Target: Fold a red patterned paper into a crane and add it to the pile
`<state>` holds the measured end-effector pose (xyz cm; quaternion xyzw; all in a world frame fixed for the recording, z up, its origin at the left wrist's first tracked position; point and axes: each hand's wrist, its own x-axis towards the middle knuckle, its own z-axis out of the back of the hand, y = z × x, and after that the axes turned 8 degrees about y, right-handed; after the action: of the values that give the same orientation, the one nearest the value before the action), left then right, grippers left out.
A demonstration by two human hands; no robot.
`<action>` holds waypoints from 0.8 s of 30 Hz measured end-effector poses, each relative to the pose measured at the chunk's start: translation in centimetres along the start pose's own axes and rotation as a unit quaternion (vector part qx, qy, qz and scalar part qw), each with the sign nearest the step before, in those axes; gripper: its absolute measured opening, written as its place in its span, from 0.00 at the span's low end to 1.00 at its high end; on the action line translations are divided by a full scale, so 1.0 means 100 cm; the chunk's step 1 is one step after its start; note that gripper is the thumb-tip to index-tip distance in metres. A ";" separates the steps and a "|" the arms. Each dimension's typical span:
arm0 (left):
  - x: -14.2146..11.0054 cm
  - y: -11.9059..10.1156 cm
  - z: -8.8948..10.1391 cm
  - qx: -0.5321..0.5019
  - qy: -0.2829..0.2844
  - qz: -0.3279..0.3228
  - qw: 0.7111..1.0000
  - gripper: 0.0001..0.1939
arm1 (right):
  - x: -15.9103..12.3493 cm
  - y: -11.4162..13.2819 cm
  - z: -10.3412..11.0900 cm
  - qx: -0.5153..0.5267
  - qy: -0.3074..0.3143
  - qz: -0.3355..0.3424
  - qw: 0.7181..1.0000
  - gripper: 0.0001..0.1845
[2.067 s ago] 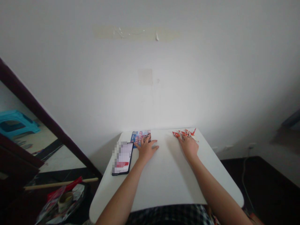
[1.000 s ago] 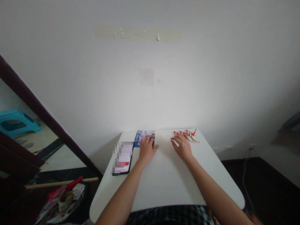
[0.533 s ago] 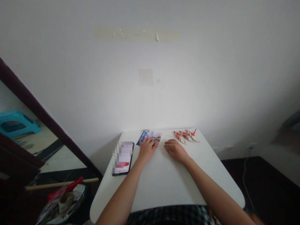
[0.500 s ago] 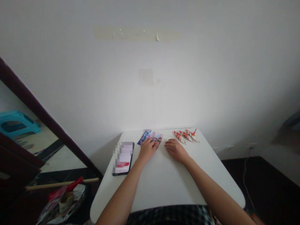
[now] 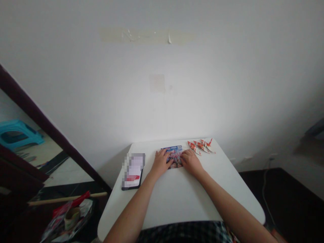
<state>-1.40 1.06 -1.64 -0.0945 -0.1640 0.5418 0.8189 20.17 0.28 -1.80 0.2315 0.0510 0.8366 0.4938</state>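
Observation:
A small printed paper flyer, blue at the top with a QR code in one corner, lies between my two hands on the white table. My left hand holds its left edge, the thumb resting on the printed face. At the right edge, my right hand has its bent fingers on the paper. Parts of both side edges are hidden under the fingers. Just beyond my right hand sit several folded red-and-white paper pieces with pointed ends, side by side in a row.
A smartphone with a lit, partly blurred screen lies at the table's left side. The wall rises right behind the table. Down on the floor at left are a plastic bag of items, a wooden stick and, farther back, a blue stool.
My right hand has left the folded paper pieces and moved left to the flyer. The flyer has slid right and nearer, and has turned, from beside the phone to between my hands.

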 end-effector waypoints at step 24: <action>-0.008 -0.025 -0.018 0.120 0.050 0.095 0.987 0.37 | -0.003 0.007 -0.021 -0.161 0.089 -0.089 0.979 0.34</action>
<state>1.11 -0.56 -2.60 -0.0379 -0.0464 0.6278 0.7761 18.85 -0.05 -3.51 0.0681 -0.0197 0.8038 0.5906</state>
